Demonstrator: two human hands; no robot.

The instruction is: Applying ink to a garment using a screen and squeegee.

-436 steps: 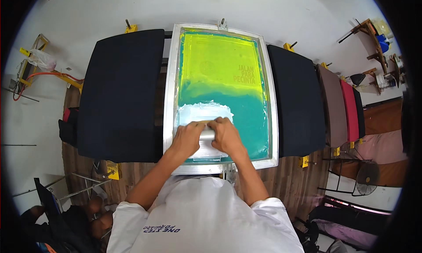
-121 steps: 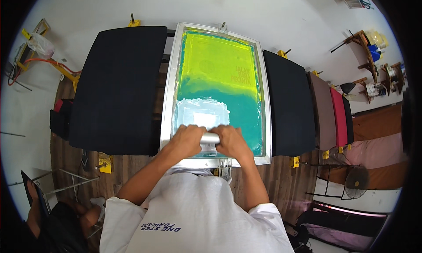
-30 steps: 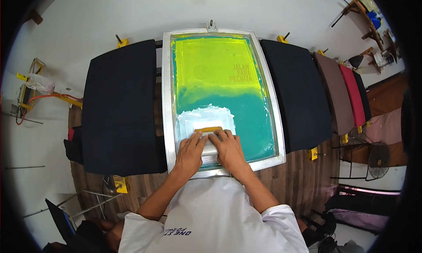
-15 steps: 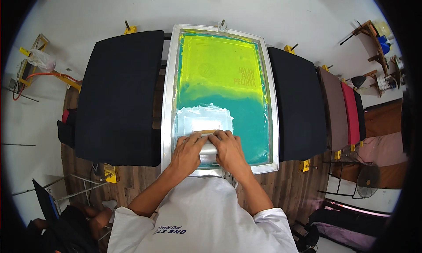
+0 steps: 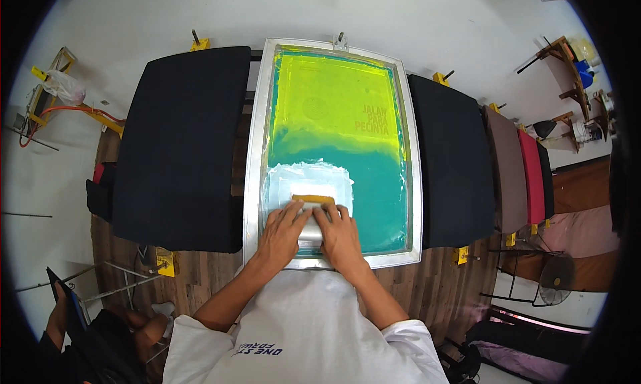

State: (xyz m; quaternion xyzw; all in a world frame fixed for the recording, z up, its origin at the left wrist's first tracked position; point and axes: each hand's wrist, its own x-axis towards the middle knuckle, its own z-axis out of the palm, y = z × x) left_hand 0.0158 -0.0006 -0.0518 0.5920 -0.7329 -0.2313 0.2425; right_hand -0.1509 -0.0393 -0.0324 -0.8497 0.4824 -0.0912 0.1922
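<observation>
Both hands are clamped on the same tool: my left hand (image 5: 279, 236) and right hand (image 5: 340, 237) lie close together, fingers bent over a squeegee (image 5: 310, 232) with a silver body and an amber strip (image 5: 312, 199) along its far edge. My palms are out of sight, so I cannot tell how hard they press. The squeegee sits at the near end of the metal-framed screen (image 5: 413, 184), left of its middle, by the near part of a white ink patch (image 5: 320, 174). I judge its body stiff and fairly light, the strip rubbery with some give. Smeared ink would make it slippery, so the 2 ends of the silver body look the surest hold. The teal mesh (image 5: 377, 197) seems the more fragile part.
</observation>
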